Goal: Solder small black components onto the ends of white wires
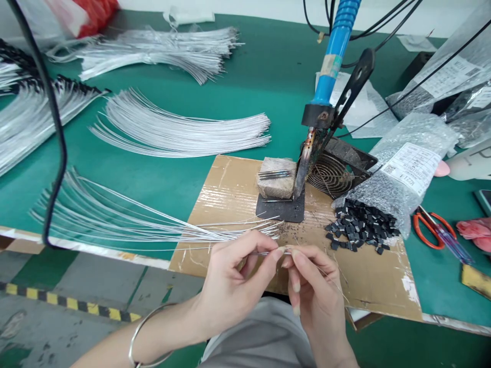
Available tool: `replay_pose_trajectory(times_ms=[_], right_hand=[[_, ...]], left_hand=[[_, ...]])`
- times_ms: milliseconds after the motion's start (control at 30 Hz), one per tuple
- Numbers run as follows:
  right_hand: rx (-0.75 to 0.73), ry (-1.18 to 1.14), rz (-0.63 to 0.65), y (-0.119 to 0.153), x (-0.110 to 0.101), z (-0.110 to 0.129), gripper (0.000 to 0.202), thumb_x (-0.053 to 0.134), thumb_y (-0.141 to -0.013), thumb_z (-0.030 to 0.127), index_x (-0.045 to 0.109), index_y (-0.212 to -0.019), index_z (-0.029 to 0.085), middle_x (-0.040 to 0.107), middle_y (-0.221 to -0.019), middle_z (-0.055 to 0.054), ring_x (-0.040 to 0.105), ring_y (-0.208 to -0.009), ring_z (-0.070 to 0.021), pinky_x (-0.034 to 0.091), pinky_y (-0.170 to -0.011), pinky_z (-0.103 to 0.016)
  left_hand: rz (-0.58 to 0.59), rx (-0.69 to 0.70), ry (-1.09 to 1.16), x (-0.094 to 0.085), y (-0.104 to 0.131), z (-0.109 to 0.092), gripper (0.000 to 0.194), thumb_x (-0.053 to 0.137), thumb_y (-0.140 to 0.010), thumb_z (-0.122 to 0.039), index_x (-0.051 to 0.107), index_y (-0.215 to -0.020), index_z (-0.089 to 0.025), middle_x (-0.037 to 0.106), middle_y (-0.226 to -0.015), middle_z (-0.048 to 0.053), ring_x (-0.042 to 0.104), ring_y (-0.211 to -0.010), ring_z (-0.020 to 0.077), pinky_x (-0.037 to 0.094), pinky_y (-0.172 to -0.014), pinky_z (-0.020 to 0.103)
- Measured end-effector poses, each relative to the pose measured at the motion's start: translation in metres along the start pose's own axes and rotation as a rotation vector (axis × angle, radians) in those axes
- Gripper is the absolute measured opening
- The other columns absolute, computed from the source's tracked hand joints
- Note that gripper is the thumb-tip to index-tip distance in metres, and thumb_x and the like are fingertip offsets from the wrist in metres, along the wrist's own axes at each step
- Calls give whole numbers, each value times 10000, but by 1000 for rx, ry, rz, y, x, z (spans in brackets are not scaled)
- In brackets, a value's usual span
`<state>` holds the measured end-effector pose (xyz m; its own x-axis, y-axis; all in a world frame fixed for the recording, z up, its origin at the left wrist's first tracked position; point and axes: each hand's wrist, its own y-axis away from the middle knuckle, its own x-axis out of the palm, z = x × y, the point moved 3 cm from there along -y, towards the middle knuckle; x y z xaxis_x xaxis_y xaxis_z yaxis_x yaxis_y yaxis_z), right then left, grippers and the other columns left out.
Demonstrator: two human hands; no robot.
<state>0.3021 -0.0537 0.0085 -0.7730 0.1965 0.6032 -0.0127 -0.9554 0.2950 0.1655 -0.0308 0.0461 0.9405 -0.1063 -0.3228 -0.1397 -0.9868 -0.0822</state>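
Observation:
My left hand (pixel 241 276) and my right hand (pixel 316 286) meet fingertip to fingertip above the front edge of a cardboard sheet (pixel 368 286). Thumb and forefinger of my left hand pinch a thin white wire. My right hand is closed on a thin wire too, whose fine strands trail to the right; the tip between the fingers is hidden. Behind my left hand lies a loose fan of white wires (pixel 153 227). A heap of small black connectors (pixel 360 225) is on the cardboard to the right.
A blue-handled soldering iron (pixel 328 76) stands at the centre behind a grey block (pixel 276 179). Beside it are a small fan (pixel 333 171) and a plastic bag (pixel 406 158). Orange-handled scissors (pixel 433 230) lie right. A black cable (pixel 57 122) hangs left, before wire bundles (pixel 184 128).

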Motion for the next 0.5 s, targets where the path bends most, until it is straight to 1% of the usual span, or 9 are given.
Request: replay_pose_trajectory(times_ms=[67,200,267,367,433,500], right_hand=[[-9,-7,-16,0,1,0,116,808,-823,343,825,-808,230,727,-653,-7,486,-356,-38,433,-285,-91],[-1,-5,-15,0,2,0,129,803,-828,355,828,-822,228,733,-658,-12,472,-339,-34,439,-285,-99],[-5,-5,-20,0,0,0,137,808,-823,358,827,-816,223,741,-672,-20,487,-345,-39,441,-285,-103],[9,-3,-2,0,-2,-1,130,789,-849,349,824,-827,226,743,-699,-14,513,-376,-38,459,-311,-96],[19,6,14,1,-3,-1,134,772,-870,342,818,-826,224,733,-699,-4,511,-383,-33,469,-327,-94],[16,14,19,1,-3,-1,139,768,-874,336,811,-811,219,720,-683,5,509,-378,-33,470,-327,-97]], left_hand=[[-15,-12,14,1,0,-1,187,657,-930,-271,672,-766,-182,648,-601,0,529,-490,97,389,-441,206],[-24,-20,33,2,-1,-2,191,675,-921,-277,669,-755,-181,655,-605,3,547,-499,102,402,-442,204],[-21,-15,29,2,-1,-2,191,667,-923,-265,663,-751,-182,656,-609,4,546,-499,100,401,-442,203],[-16,6,2,2,-1,-2,184,643,-932,-234,655,-756,-182,660,-622,6,546,-500,98,396,-448,207],[-16,37,-31,2,0,-2,169,624,-936,-206,654,-771,-181,663,-633,5,528,-488,90,389,-452,212],[-29,79,-70,2,1,-1,152,616,-934,-179,657,-788,-179,644,-619,-8,470,-458,74,369,-448,215]])
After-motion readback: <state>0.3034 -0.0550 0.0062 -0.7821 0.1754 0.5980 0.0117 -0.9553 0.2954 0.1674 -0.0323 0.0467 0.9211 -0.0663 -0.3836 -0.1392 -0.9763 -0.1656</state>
